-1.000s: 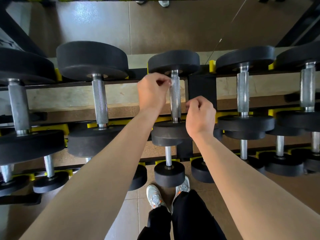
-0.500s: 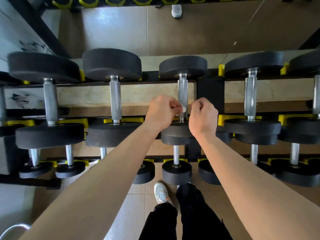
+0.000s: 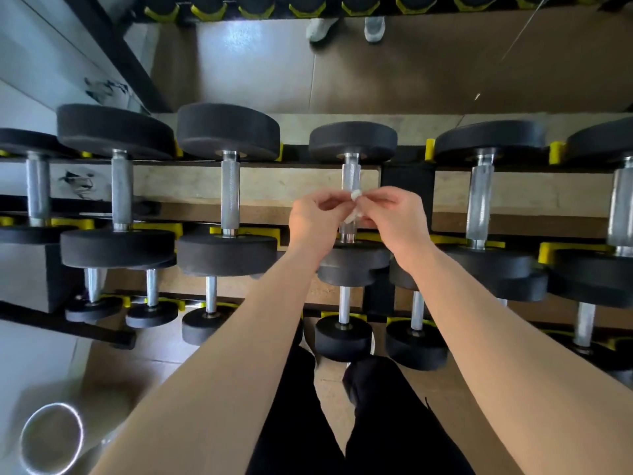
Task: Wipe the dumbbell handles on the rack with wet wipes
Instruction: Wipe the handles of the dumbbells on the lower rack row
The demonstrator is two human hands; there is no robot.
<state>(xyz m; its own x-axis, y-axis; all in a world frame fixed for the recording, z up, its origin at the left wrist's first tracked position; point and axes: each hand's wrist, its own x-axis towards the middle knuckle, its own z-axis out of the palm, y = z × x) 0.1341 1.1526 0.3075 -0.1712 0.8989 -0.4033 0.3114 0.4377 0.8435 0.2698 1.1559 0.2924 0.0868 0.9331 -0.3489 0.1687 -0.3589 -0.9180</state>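
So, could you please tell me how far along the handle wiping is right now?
Done: no handle shows visible wetness, so finished ones cannot be told. In hand: the left hand and right hand pinch a small white wet wipe in front of the middle top-row dumbbell handle. Left: likely the neighbouring handles and the lower-row dumbbells.

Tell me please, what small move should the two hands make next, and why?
Probably wrap the wet wipe round the dumbbell handle and slide it along the bar. The left hand and the right hand both pinch the small white wipe just in front of that handle, whose upper part shows bare. Whether the wipe touches the metal cannot be told.
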